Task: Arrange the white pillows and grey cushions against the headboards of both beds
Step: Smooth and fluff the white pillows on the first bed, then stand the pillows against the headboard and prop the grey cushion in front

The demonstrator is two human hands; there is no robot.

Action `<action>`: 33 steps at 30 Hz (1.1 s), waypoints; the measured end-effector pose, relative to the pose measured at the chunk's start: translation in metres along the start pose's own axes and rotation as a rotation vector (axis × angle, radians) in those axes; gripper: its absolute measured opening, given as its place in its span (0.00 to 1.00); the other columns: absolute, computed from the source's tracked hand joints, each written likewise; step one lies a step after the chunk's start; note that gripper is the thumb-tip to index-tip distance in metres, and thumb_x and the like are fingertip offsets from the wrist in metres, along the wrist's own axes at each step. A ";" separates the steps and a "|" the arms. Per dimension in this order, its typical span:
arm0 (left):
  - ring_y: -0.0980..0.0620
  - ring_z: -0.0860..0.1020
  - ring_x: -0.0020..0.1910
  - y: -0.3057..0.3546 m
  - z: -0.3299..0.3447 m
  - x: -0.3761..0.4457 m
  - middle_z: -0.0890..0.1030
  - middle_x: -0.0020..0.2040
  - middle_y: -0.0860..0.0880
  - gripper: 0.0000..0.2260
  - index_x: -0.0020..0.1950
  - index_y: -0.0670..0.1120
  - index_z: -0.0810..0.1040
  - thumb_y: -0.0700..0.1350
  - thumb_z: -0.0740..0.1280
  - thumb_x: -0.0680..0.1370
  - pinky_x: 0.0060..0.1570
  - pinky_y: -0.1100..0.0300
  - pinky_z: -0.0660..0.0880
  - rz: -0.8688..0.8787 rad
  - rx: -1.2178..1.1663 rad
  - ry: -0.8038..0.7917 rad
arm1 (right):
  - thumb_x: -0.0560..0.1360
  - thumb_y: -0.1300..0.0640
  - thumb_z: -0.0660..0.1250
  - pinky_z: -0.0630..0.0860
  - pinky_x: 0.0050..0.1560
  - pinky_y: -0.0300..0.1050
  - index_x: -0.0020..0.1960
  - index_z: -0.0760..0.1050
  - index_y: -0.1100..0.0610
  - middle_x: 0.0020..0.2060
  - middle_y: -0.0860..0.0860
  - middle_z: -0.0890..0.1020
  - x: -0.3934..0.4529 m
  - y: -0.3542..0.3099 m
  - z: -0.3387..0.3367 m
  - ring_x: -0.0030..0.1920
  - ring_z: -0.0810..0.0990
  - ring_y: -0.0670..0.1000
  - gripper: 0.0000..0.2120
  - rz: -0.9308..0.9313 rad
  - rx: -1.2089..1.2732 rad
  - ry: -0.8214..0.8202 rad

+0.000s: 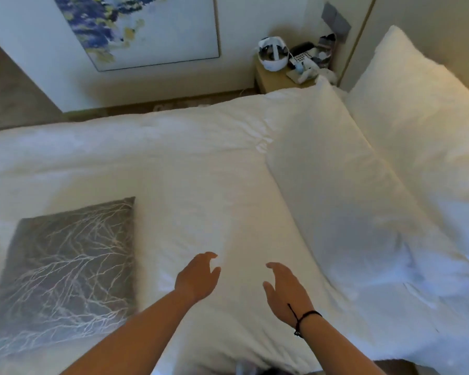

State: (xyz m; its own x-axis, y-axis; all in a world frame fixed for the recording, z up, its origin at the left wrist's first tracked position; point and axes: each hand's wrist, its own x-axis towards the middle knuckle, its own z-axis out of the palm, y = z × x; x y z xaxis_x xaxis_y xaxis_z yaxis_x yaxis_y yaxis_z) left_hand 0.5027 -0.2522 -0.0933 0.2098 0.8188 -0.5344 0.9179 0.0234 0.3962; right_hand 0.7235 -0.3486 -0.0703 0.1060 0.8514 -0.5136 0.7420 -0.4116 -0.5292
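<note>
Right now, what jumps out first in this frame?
Two bare hands, left hand and right hand, hover open over the white duvet at bottom centre. A grey cushion with a pale branch pattern lies flat at lower left. Two white pillows lie at right.

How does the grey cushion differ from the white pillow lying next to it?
The grey cushion is patterned with pale branching lines; the white pillow is plain. The cushion is smaller and squarish, the pillow long and larger. The cushion lies apart to the left; the pillow lies beside a second pillow. Both rest on the bed, untouched.
</note>
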 end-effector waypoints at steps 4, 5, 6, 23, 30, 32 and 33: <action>0.50 0.78 0.59 -0.109 -0.014 -0.036 0.78 0.65 0.52 0.13 0.64 0.55 0.75 0.51 0.61 0.81 0.62 0.53 0.73 -0.212 -0.199 0.153 | 0.82 0.51 0.55 0.69 0.64 0.45 0.73 0.59 0.49 0.71 0.50 0.69 0.005 -0.062 0.065 0.66 0.71 0.51 0.21 -0.102 -0.104 -0.221; 0.49 0.78 0.58 -0.135 -0.016 -0.045 0.79 0.64 0.51 0.12 0.64 0.54 0.76 0.50 0.61 0.81 0.61 0.53 0.74 -0.260 -0.244 0.171 | 0.81 0.50 0.55 0.69 0.64 0.45 0.73 0.59 0.49 0.70 0.50 0.69 0.008 -0.076 0.081 0.66 0.72 0.51 0.21 -0.125 -0.147 -0.259; 0.48 0.78 0.58 -0.160 -0.016 -0.055 0.79 0.63 0.51 0.12 0.63 0.54 0.76 0.50 0.61 0.80 0.60 0.53 0.74 -0.308 -0.265 0.178 | 0.81 0.50 0.56 0.69 0.64 0.45 0.73 0.59 0.49 0.70 0.51 0.70 0.012 -0.090 0.098 0.65 0.72 0.52 0.21 -0.147 -0.191 -0.295; 0.48 0.61 0.75 -0.365 0.032 -0.130 0.58 0.78 0.51 0.24 0.75 0.57 0.60 0.52 0.62 0.81 0.62 0.49 0.75 -0.468 -0.324 0.342 | 0.76 0.48 0.68 0.70 0.27 0.36 0.61 0.70 0.57 0.43 0.48 0.80 0.123 -0.267 0.352 0.37 0.76 0.48 0.19 0.199 0.139 -0.350; 0.48 0.52 0.78 -0.363 0.025 -0.132 0.49 0.81 0.53 0.31 0.76 0.60 0.52 0.51 0.67 0.79 0.70 0.47 0.68 -0.382 -0.274 0.381 | 0.71 0.51 0.75 0.78 0.28 0.38 0.42 0.77 0.60 0.36 0.53 0.82 0.125 -0.272 0.363 0.32 0.80 0.51 0.13 0.381 0.459 -0.259; 0.47 0.51 0.79 -0.362 0.014 -0.131 0.48 0.81 0.52 0.33 0.75 0.62 0.51 0.49 0.68 0.78 0.74 0.47 0.63 -0.371 -0.219 0.402 | 0.71 0.52 0.75 0.83 0.46 0.50 0.42 0.77 0.57 0.44 0.56 0.84 0.118 -0.279 0.351 0.42 0.84 0.56 0.10 0.333 0.551 -0.274; 0.46 0.51 0.79 -0.361 0.007 -0.132 0.47 0.81 0.52 0.34 0.75 0.63 0.51 0.49 0.69 0.78 0.75 0.47 0.61 -0.371 -0.197 0.414 | 0.72 0.53 0.75 0.82 0.51 0.56 0.43 0.78 0.58 0.46 0.57 0.85 0.112 -0.283 0.343 0.45 0.84 0.57 0.10 0.313 0.584 -0.272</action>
State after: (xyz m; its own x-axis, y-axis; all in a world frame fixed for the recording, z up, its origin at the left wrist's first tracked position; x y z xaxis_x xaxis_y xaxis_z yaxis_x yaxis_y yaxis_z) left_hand 0.1456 -0.3724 -0.1712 -0.2982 0.8905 -0.3436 0.8168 0.4243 0.3908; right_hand 0.2982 -0.2483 -0.2094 0.0304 0.5852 -0.8103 0.2203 -0.7947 -0.5656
